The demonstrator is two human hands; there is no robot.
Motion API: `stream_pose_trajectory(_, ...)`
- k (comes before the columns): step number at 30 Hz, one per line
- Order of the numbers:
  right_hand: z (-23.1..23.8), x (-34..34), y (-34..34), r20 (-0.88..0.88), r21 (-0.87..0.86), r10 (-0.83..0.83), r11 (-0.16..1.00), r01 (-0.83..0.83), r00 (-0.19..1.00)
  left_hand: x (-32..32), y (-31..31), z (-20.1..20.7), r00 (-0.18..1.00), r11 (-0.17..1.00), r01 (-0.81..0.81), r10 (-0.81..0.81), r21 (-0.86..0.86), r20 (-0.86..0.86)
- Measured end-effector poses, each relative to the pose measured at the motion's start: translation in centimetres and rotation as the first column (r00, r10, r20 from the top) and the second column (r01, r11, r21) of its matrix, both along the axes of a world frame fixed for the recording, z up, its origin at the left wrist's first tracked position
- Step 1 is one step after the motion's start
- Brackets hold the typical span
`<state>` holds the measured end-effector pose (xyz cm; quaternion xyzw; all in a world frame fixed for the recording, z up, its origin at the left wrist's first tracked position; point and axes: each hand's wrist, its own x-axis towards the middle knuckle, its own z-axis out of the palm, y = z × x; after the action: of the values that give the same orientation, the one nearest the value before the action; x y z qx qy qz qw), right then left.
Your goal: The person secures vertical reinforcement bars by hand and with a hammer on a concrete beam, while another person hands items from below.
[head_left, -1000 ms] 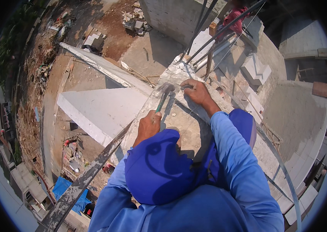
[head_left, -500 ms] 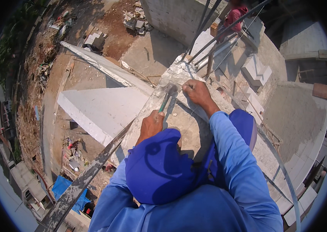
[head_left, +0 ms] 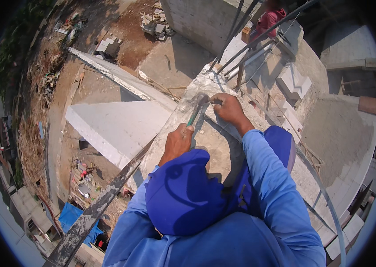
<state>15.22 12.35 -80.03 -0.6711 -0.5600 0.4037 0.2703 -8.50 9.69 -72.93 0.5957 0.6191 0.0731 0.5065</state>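
My left hand (head_left: pixel 179 140) is wrapped round the green handle of a hammer (head_left: pixel 193 117). The hammer's head lies close beside the fingertips of my right hand (head_left: pixel 229 110); whether they touch I cannot tell. My right fingers are pinched together just above the rough top of a concrete wall (head_left: pixel 214 147), and whatever they hold is too small to make out. Both forearms wear blue sleeves. My blue-clad knees (head_left: pixel 181 191) are bent over the concrete, and the left one partly covers my left wrist.
Steel bars (head_left: pixel 241 51) rise beyond my hands. White slabs (head_left: pixel 121 124) jut out on the left above lower ground. A weathered beam (head_left: pixel 103 200) slants past my left side, and a grey hose-like line (head_left: pixel 325 196) curves on the right. A person in red (head_left: pixel 270 22) is at the far right.
The hammer's head has moved right, nearer my right fingertips. My left hand has shifted slightly up and right with it. My right hand has hardly moved.
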Motion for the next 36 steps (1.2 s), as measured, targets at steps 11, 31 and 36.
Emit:
stream_pose_trajectory(11,1.1,-0.2,0.3,0.067,-0.115,0.015,0.993,-0.008,0.998,0.3,0.8,0.3,0.961,0.963,0.242,-0.221,0.123,-0.165)
stream_pose_trajectory(31,1.4,-0.2,0.4,0.096,-0.163,0.023,0.987,-0.007,0.995,0.8,1.1,1.2,0.958,0.947,0.267,-0.242,0.178,-0.151)
stream_pose_trajectory(36,1.1,0.2,0.5,0.028,-0.169,0.020,0.985,-0.015,0.999,0.7,1.0,0.5,0.957,0.930,0.270,-0.231,0.250,-0.175)
